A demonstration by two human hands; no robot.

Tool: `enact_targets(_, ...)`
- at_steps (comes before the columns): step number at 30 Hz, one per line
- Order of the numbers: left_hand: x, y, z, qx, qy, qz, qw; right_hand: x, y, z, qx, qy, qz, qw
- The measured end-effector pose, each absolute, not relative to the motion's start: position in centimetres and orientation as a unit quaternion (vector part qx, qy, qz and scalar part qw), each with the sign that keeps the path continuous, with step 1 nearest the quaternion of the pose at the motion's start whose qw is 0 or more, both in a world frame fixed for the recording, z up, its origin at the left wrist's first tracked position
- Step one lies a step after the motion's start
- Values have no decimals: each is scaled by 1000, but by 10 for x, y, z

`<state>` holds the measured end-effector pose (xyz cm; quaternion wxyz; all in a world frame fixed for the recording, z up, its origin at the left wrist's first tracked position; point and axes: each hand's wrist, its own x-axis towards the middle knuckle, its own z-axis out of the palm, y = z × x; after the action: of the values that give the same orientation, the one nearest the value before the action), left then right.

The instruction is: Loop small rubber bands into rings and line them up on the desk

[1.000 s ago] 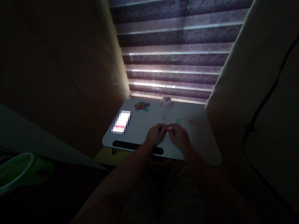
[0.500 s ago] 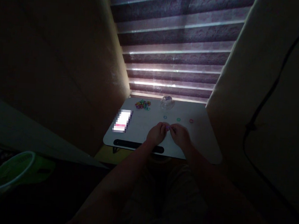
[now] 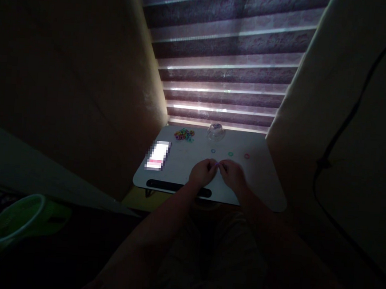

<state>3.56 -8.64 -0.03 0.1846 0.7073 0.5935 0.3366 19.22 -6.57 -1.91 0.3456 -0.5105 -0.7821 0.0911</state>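
Close together over the middle of the white table (image 3: 177, 170), my two hands pinch a small purple hair tie (image 3: 217, 164) between them. My left hand (image 3: 203, 172) is closed on one side of it, and the fingertips of my right hand (image 3: 231, 172) are closed on the other. Fingers cover most of the band. Just beyond the hands lie three single ring-shaped hair ties in a row: a blue one (image 3: 213, 151), a green one (image 3: 230, 154) and a red one (image 3: 247, 156). A many-coloured pile of hair ties (image 3: 184, 135) sits at the back left.
Behind the row stands a clear round container (image 3: 215, 132). A lit, blurred-out phone (image 3: 158, 155) lies at the left, above the table's black slot (image 3: 164, 186). Walls flank the table, with a blind (image 3: 225, 76) behind. A green basket (image 3: 28, 220) is low left; a cable (image 3: 356, 104) hangs right.
The fingers have shifted slightly around the purple hair tie, which now shows as a thinner strip between the two hands. Everything on the table stays in place.
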Motion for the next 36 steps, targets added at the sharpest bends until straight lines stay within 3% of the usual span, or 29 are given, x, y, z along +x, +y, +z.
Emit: enact_targets(36,34,-87,-2,703,604,323,191,192,-65,-20,-526,-781,68,329)
